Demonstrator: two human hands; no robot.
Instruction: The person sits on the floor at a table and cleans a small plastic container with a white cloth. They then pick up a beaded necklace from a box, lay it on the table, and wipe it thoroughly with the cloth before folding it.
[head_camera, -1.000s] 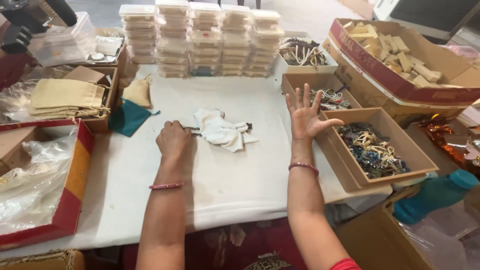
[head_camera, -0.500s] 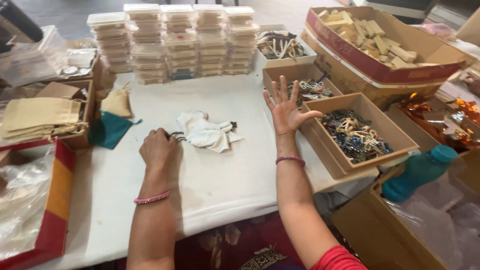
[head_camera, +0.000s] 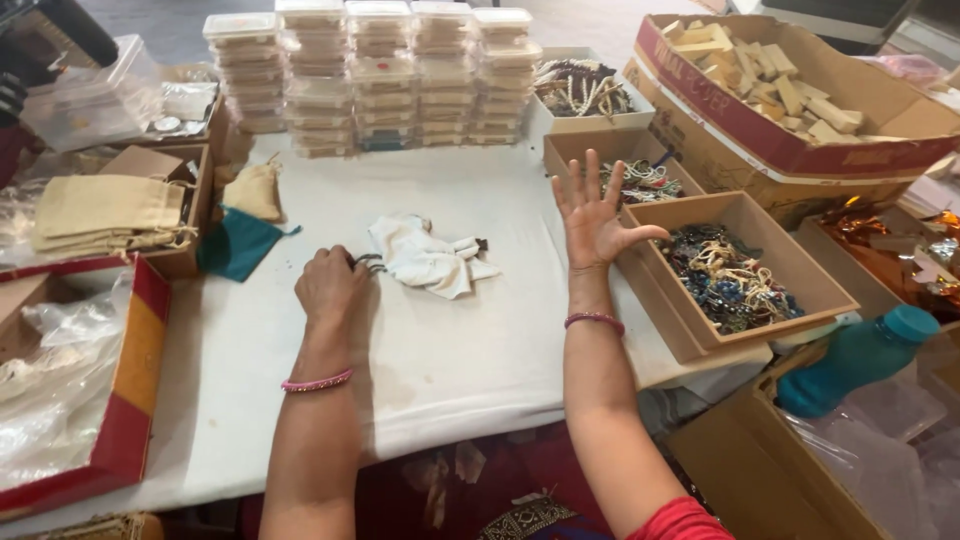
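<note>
Left hand (head_camera: 332, 285) rests knuckles-up on the white counter (head_camera: 470, 350), grip curled around a dark bead string (head_camera: 368, 262) touching the crumpled white cloth (head_camera: 428, 258). Right hand (head_camera: 592, 212) raised, fingers spread wide, empty, beside the cardboard tray of beads (head_camera: 735, 270).

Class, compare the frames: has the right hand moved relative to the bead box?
No. The right hand stays raised, open, at the near-left corner of the bead box; only the camera shifted.

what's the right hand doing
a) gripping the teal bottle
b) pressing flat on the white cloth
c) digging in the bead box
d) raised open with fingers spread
d: the right hand is lifted with palm open and fingers spread, beside the cardboard box of beads, holding nothing.
</note>
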